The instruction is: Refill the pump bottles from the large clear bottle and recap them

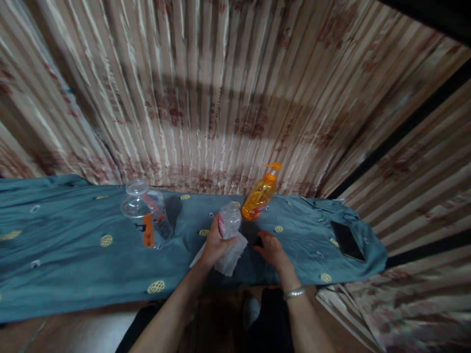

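My left hand (216,246) is wrapped round a clear plastic bottle (231,218) with an open-looking neck and a pink label edge. A white tissue (231,257) hangs below the bottle, against the same hand. To the right, my right hand (271,249) is curled, with a small dark thing (259,241) at its fingertips, too unclear to name. Behind and between the hands, a pump bottle (258,198) of orange liquid stands on the cloth, close to the clear bottle but not in either hand.
Clear plastic containers (147,213), one with an orange label, stand at the left on the blue-green cloth (77,245). A dark phone (347,240) lies at the right end. A pleated curtain (206,98) hangs behind, and dark bars cross the right side.
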Available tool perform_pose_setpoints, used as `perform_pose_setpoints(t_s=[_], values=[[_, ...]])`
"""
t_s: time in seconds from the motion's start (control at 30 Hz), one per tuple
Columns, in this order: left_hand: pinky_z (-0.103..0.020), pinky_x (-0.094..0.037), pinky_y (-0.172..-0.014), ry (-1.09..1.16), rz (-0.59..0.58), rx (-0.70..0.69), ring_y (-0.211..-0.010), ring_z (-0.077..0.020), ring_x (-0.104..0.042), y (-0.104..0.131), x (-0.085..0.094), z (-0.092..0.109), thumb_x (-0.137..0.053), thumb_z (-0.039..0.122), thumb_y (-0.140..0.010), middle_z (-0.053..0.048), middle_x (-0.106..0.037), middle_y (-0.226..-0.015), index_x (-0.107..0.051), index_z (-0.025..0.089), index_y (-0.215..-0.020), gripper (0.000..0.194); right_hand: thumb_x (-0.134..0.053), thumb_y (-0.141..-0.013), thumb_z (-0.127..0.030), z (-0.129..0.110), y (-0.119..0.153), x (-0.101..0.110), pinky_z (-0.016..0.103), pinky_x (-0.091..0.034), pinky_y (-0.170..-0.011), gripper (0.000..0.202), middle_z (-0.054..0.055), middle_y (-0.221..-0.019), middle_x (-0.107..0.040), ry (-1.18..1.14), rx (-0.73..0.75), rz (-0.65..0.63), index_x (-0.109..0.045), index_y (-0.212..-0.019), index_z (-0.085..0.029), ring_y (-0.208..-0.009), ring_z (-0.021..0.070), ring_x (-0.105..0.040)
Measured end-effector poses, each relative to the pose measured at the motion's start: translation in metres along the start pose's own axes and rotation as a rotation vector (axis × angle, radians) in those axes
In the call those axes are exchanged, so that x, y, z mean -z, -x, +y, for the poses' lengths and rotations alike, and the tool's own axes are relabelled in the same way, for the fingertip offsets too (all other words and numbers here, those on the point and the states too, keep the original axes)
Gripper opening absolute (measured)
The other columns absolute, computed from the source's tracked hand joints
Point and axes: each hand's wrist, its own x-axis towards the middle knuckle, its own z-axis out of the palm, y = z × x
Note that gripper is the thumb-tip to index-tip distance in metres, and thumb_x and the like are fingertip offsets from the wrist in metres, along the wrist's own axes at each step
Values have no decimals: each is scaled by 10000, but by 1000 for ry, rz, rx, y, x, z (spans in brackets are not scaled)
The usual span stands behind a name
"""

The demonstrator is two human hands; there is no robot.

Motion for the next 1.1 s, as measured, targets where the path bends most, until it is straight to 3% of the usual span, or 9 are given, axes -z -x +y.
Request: perform_pose_setpoints(t_s=[0.13,0.23,0.3,0.43,0.57,0.73,0.9,0.97,1.1], values=[[-459,-519,-1158,-16,5,-9,-1257,-291,-718,1,-3,1,-897,108,-576,-48,-769,-1286,-623,277,-1331,820,-713,-858,-92,0,4,19,383,-620,-991,314,118,-1153,-860,-200,22,87,-808,-1140,-194,-1089,289,-822],[-462,-539,-1145,-40,9,-35,-1226,-295,-728,0,-4,0,-919,79,-569,-42,-766,-1266,-647,266,-1319,819,-703,-938,-279,-12,4,51,376,-641,-881,340,80,-1166,-856,-522,183,262,-763,-1268,-226,-937,246,-809],[-493,-558,-1133,-62,14,-50,-1228,-304,-722,0,-4,-1,-953,160,-660,-61,-756,-1282,-667,246,-1323,727,-709,-952,-340,-29,1,78,356,-633,-852,355,84,-1146,-851,-625,299,310,-751,-1282,-217,-917,235,-795],[-546,-622,-1040,-101,26,-77,-1230,-297,-709,1,-6,-6,-755,418,-1003,-130,-697,-1408,-669,198,-1386,450,-720,-962,-266,-69,-8,133,327,-601,-842,317,52,-1077,-842,-452,505,208,-752,-1276,-236,-925,222,-788],[-537,-635,-1020,-124,26,-104,-1226,-304,-713,2,-8,-10,-736,435,-1018,-128,-689,-1427,-665,195,-1404,460,-742,-932,-120,-94,-15,167,297,-542,-857,274,53,-1054,-826,-102,631,124,-772,-1190,-208,-980,220,-785],[-555,-617,-1052,-133,20,-118,-1249,-305,-703,1,-8,-11,-756,418,-1003,-133,-686,-1431,-663,196,-1401,465,-733,-908,-40,-110,-14,181,266,-495,-799,214,41,-974,-806,124,691,-44,-770,-1055,-191,-930,200,-772],[-598,-488,-1230,-127,15,-100,-1328,-351,-669,1,-8,-13,-1004,163,-613,-100,-716,-1365,-629,208,-1408,880,-732,-906,-45,-122,-15,185,277,-499,-821,213,69,-1032,-819,238,670,-87,-779,-1064,-179,-987,226,-781],[-617,-493,-1221,-130,16,-101,-1342,-356,-660,2,-8,-14,-995,204,-669,-113,-704,-1389,-631,201,-1418,832,-739,-910,-64,-126,-17,185,278,-501,-823,210,79,-1064,-825,287,664,-106,-781,-1079,-181,-1015,237,-784],[-570,-610,-1068,-129,19,-110,-1276,-315,-693,3,-9,-13,-760,416,-1001,-137,-676,-1453,-658,198,-1414,478,-722,-922,-72,-130,-22,184,285,-503,-804,199,95,-1059,-830,363,668,-141,-788,-1077,-178,-1019,253,-790]])
